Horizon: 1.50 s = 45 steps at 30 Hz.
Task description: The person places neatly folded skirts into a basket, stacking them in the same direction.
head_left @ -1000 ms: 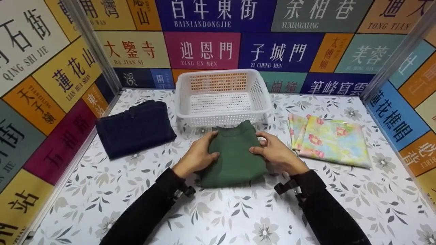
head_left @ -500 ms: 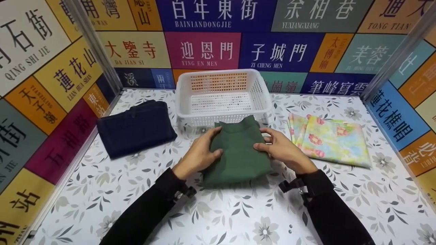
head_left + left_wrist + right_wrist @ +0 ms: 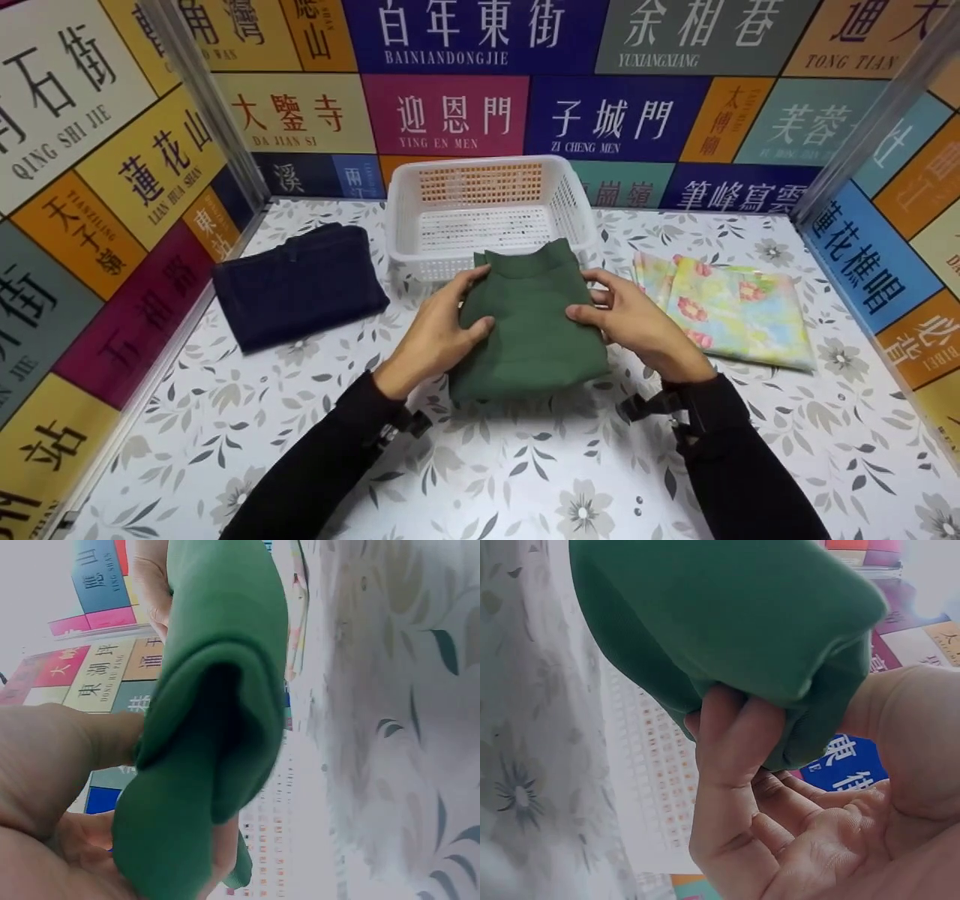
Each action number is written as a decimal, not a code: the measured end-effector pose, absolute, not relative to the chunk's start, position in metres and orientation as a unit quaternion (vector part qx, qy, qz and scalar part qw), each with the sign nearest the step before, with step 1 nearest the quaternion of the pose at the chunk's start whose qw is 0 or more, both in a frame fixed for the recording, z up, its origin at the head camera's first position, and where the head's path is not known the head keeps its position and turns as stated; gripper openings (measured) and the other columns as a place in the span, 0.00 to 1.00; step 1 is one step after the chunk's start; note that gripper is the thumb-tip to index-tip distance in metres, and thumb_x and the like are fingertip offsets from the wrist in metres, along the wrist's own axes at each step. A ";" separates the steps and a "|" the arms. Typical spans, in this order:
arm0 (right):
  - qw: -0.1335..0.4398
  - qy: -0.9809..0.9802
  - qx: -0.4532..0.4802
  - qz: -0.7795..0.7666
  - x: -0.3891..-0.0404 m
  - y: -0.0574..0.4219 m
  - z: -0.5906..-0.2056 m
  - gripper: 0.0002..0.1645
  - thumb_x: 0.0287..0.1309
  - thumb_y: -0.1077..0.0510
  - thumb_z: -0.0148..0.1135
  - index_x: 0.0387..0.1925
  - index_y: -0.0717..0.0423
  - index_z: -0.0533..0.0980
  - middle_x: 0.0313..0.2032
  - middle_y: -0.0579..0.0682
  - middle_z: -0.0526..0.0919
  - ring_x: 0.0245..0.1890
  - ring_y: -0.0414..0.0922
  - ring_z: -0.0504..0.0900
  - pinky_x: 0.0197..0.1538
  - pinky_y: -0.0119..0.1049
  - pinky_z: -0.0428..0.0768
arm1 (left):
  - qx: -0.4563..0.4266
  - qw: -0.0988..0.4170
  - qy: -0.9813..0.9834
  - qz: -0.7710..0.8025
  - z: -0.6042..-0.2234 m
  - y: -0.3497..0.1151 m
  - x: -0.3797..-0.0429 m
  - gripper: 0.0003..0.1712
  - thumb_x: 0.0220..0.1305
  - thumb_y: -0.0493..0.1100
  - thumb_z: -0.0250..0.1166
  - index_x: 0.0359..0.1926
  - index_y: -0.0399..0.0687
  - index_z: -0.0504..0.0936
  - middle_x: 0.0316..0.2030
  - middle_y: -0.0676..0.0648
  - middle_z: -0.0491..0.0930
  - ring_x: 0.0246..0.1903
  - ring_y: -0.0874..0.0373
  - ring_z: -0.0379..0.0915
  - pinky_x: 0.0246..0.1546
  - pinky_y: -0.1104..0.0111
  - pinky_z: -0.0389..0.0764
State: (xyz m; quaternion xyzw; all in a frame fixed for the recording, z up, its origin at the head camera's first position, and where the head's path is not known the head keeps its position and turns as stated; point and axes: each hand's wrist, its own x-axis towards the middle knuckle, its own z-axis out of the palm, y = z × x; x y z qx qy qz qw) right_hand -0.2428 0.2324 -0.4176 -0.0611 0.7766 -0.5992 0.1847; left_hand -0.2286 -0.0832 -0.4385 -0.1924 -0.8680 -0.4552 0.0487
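A folded green shirt (image 3: 529, 330), its collar edge toward the basket, is held by both hands in front of me. On its left side my left hand (image 3: 442, 330) grips it, thumb on top and fingers around the edge. My right hand (image 3: 634, 319) pinches the right side the same way. The left wrist view shows the rolled layers of the green shirt (image 3: 217, 615) end-on, off the tablecloth. In the right wrist view, curled fingers (image 3: 735, 742) go under the cloth. A white plastic basket (image 3: 420, 266) stands just beyond the shirt's collar.
Dark blue folded jeans (image 3: 300, 289) lie to the left. A folded floral cloth (image 3: 739, 311) in yellow, pink and blue lies to the right. Sign-covered panels (image 3: 450, 112) wall the floral-patterned table (image 3: 585, 480) at the back and both sides.
Both hands have raised the green shirt and brought it forward, slightly to the right, toward the basket. Its collar now overlaps the basket's front in the head view.
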 end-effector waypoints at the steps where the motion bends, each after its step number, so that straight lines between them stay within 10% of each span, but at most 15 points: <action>1: 0.184 0.774 -0.061 -0.602 -0.243 0.232 -0.416 0.40 0.84 0.58 0.70 0.87 0.54 0.66 0.63 0.52 0.91 0.45 0.41 0.94 0.42 0.35 0.92 | -0.193 0.050 -0.866 -0.459 -0.437 -0.084 -0.229 0.44 0.75 0.37 0.76 0.88 0.51 0.73 0.72 0.35 0.86 0.71 0.39 0.85 0.74 0.41 0.84; 11: 0.175 0.755 -0.067 -0.629 -0.242 0.233 -0.402 0.40 0.84 0.59 0.70 0.87 0.57 0.65 0.62 0.49 0.92 0.47 0.42 0.96 0.46 0.39 0.96 | -0.228 0.067 -0.834 -0.499 -0.458 -0.098 -0.253 0.42 0.79 0.54 0.77 0.88 0.72 0.72 0.69 0.44 0.89 0.63 0.48 0.90 0.65 0.50 0.90; 21: 0.150 0.760 -0.068 -0.629 -0.256 0.227 -0.394 0.41 0.83 0.59 0.70 0.88 0.56 0.66 0.61 0.50 0.93 0.47 0.42 0.96 0.47 0.40 0.96 | -0.199 0.069 -0.848 -0.487 -0.415 -0.089 -0.241 0.43 0.77 0.39 0.75 0.88 0.54 0.73 0.69 0.35 0.88 0.66 0.38 0.89 0.69 0.44 0.90; 45: 0.127 0.734 -0.068 -0.664 -0.328 0.217 -0.377 0.40 0.87 0.57 0.67 0.91 0.54 0.64 0.46 0.42 0.96 0.45 0.40 0.97 0.49 0.40 0.97 | -0.173 0.012 -0.851 -0.495 -0.382 -0.095 -0.318 0.47 0.73 0.34 0.68 0.90 0.54 0.70 0.75 0.35 0.81 0.74 0.40 0.82 0.71 0.46 0.88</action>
